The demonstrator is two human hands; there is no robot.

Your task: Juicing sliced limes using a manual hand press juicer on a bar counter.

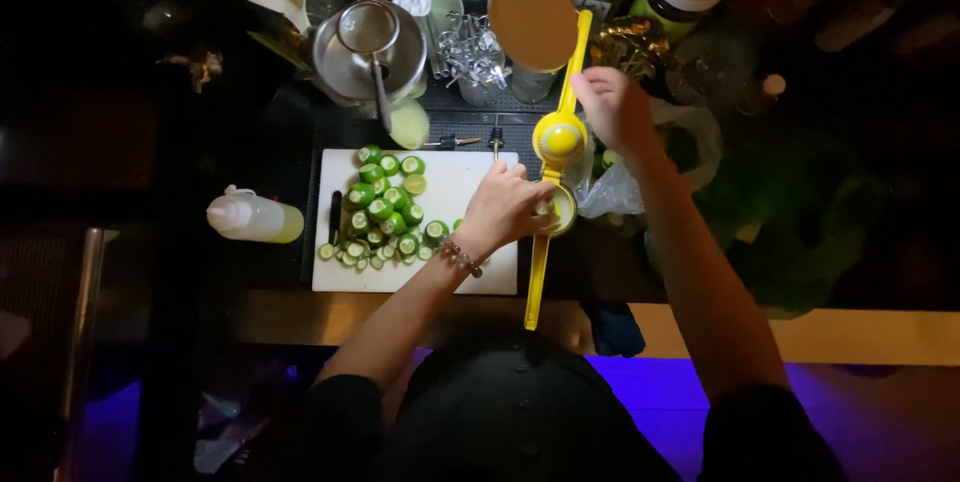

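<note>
Dark sleeves frame the left hand (505,207), whose fingers hold a lime half in the lower cup of the open yellow squeezer (556,157) beside the white cutting board (470,267); the right hand (612,107) grips its raised handle

Glossy yellow citrus press (556,142), matt white plastic cutting board (470,182), shiny steel strainer pot (368,57)

Dark short sleeves, dark apron-like front, beaded bracelet (462,257) on the left wrist.
</note>
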